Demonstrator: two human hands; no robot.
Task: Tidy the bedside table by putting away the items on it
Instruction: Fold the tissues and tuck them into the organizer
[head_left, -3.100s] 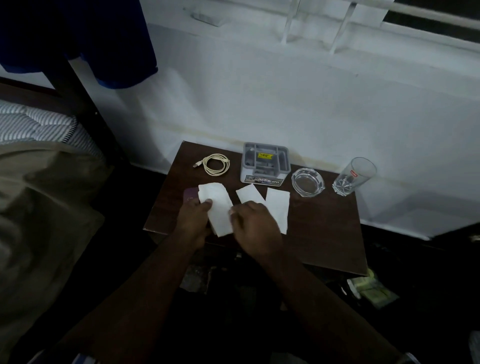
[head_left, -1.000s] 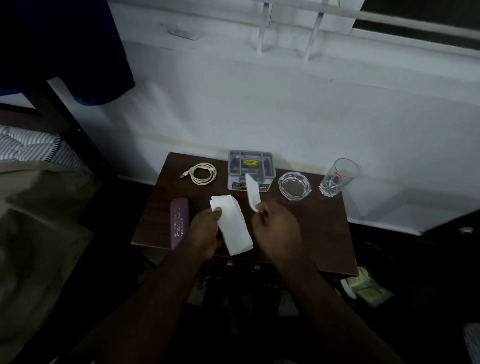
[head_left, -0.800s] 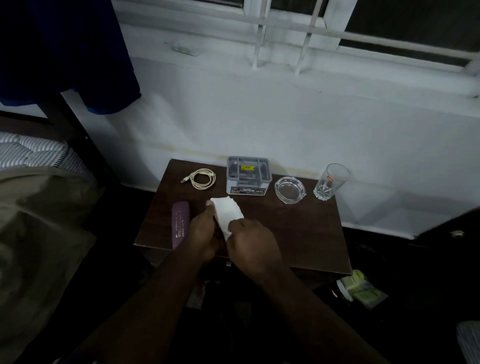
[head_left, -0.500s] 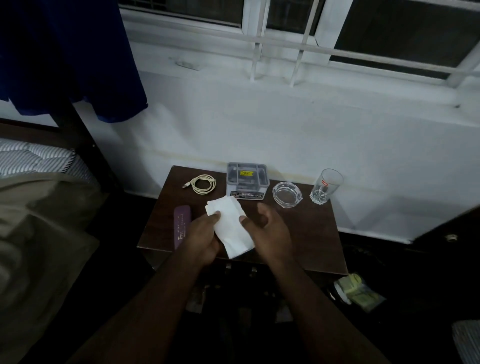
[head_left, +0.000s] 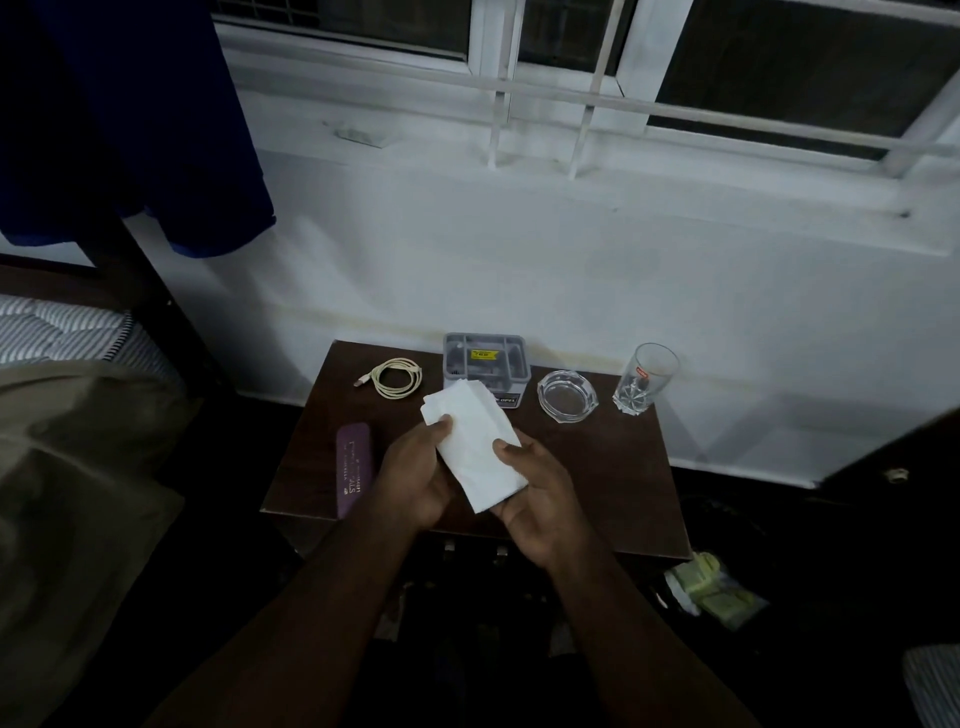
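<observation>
A stack of white papers is held above the table, pinched by the left hand and cradled by the right hand. Loose sheets could be fanned out and dropped if either grip is relaxed.

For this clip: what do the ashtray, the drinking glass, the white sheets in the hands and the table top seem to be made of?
Ashtray: clear faceted glass, table showing through.
Drinking glass: clear glass, cut base, small red label.
White sheets: matte and limp, probably tissue or thin paper.
Table top: dark brown, slightly glossy, likely wood or laminate; the light is too dim to tell.
</observation>
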